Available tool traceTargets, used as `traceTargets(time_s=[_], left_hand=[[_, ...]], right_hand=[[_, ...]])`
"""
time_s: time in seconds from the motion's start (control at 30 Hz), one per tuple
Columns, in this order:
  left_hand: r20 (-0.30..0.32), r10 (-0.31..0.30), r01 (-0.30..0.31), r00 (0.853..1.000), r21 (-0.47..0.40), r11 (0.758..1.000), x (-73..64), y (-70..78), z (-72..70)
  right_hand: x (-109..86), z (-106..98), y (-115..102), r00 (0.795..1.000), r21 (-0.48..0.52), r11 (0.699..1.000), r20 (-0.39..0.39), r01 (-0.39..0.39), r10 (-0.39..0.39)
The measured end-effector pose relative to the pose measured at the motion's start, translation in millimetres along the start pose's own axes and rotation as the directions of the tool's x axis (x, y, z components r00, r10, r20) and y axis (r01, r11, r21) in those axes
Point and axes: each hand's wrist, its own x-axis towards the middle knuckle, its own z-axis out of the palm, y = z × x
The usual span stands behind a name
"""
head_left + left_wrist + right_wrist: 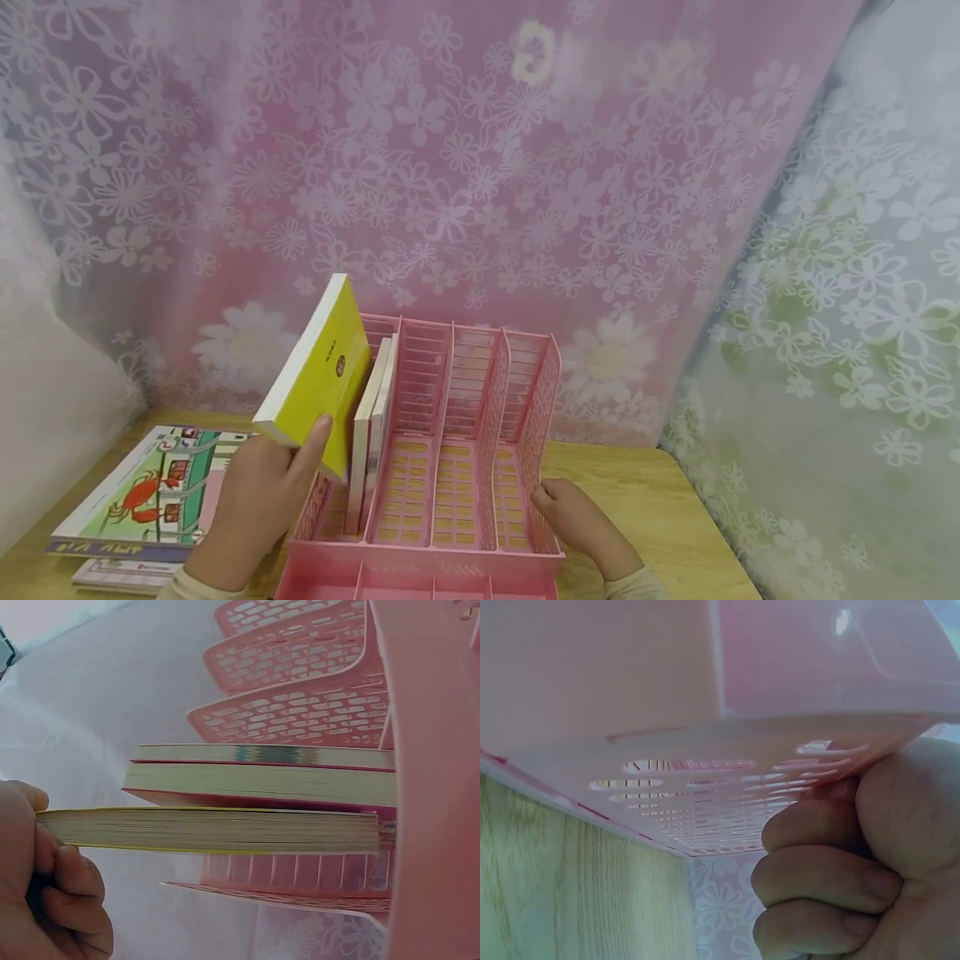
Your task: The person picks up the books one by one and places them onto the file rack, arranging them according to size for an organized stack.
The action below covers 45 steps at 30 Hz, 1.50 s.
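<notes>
My left hand (pixel 258 492) grips a thick yellow book (pixel 330 375) by its lower near edge, the thumb lying on the cover. The book is tilted, its lower end inside the leftmost compartment of a pink plastic file rack (pixel 423 554). Two books (pixel 367 442) stand upright just to its right in that compartment. In the left wrist view, the yellow book's page edges (pixel 225 831) show beside them, with a gap between. On the rack's right side wall (pixel 543 433), my right hand (pixel 566 512) holds the edge. The right wrist view shows its curled fingers (pixel 817 877) against the slotted panel.
Left of the rack lies a stack of picture books (pixel 142 492), a red crab on the top cover. The wooden table (pixel 630 483) meets a pink flowered curtain (pixel 465 208) behind. Shallow front trays (pixel 457 587) run along the rack's near side.
</notes>
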Motion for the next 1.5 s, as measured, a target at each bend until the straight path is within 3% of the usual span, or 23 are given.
traceTargets(time_s=[0.37,0.7,1.03,1.4,1.5], left_hand=[[0.157,-0.079,0.057,0.984,0.143,0.988,4.5,-14.7,12.0],[0.249,-0.162,0.109,0.955,0.213,0.971,7.2,-23.1,20.7],[0.315,-0.158,0.082,0.936,0.241,0.967,9.5,-34.5,23.5],[0.401,-0.163,0.067,0.901,0.240,0.968,12.7,-39.6,21.9],[0.446,-0.175,0.083,0.878,0.219,0.972,12.9,-37.4,20.6]], right_hand=[[0.8,-0.2,0.8,1.000,-0.002,1.000,0.003,0.001,-0.001],[1.7,-0.3,3.5,1.000,-0.022,1.000,0.007,0.014,-0.014],[0.7,-2.5,3.4,1.000,-0.007,1.000,0.020,0.007,-0.007],[0.6,-1.2,4.4,1.000,-0.024,1.000,0.007,0.013,-0.013],[0.7,-1.4,4.1,1.000,-0.015,1.000,0.012,0.014,-0.014]])
